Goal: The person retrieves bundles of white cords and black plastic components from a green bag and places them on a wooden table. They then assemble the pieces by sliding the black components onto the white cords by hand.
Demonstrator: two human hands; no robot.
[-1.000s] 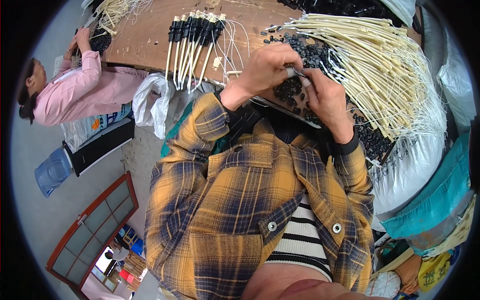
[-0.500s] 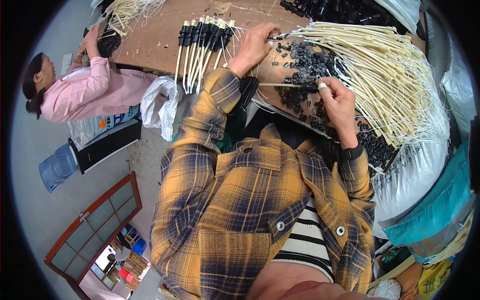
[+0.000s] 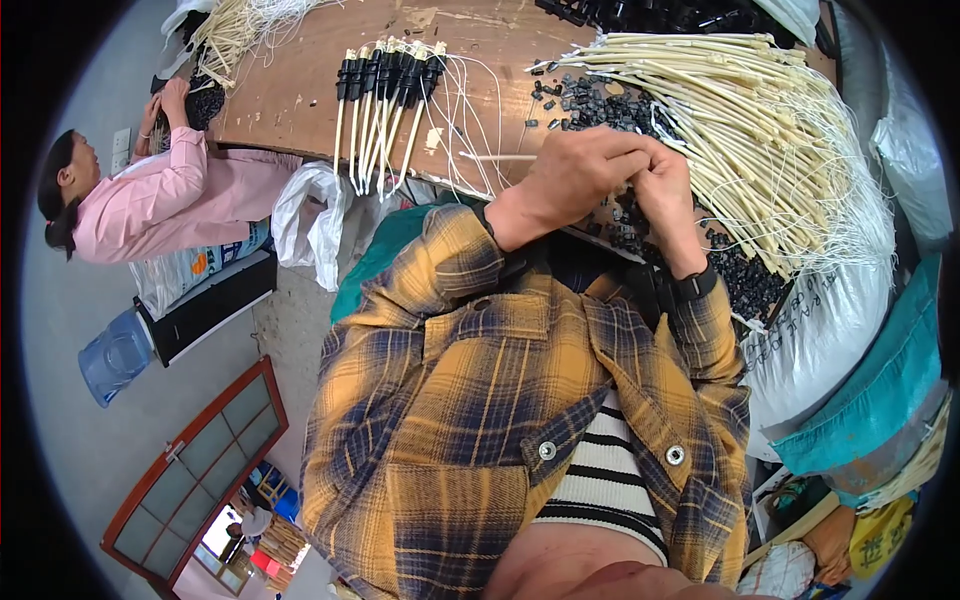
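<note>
One slim, straight, pale-tipped cream stick (image 3: pixel 505 157) juts leftward, clamped in the fingers (image 3: pixel 627 160) of left hand (image 3: pixel 572 170) and right hand (image 3: pixel 666 188).

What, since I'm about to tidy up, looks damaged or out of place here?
The tabletop has a pale, bare-looking patch by the black-topped sticks, as if its surface had worn away. A few black bits lie apart from their heap.
</note>
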